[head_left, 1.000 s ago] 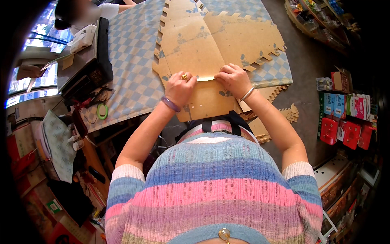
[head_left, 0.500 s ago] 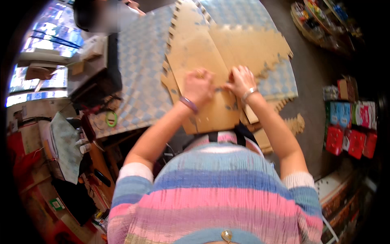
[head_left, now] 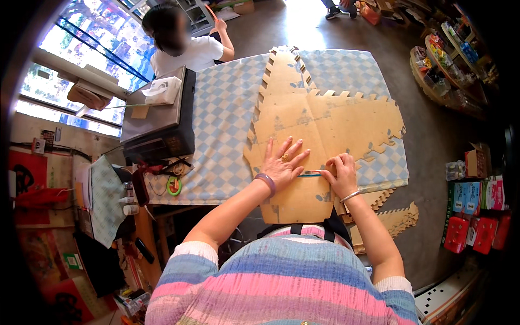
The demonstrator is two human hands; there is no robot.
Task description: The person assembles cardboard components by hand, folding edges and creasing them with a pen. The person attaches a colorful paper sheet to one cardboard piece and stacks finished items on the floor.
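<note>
A large tan cardboard sheet [head_left: 292,122] with toothed edges and a fold line lies on the table, its near end reaching to my waist. My left hand [head_left: 284,167] rests flat on it, fingers spread. To its right, my right hand [head_left: 341,176] has thumb and fingers pinched together at the end of a thin, narrow strip [head_left: 311,174] with pale and blue edges. The strip lies crosswise over the cardboard between both hands. Its exact kind is too small to make out.
A blue-and-white checked cloth [head_left: 216,114] covers the table. At left stand a dark box-shaped machine [head_left: 162,135] with a tissue pack [head_left: 162,90] and a green tape roll [head_left: 174,186]. More toothed cardboard [head_left: 398,222] lies low at right. A person [head_left: 187,54] sits beyond the table.
My left hand has gone from curled fingers to flat and spread on the cardboard. The thin strip now shows between my hands. The view has tipped up, showing more of the room.
</note>
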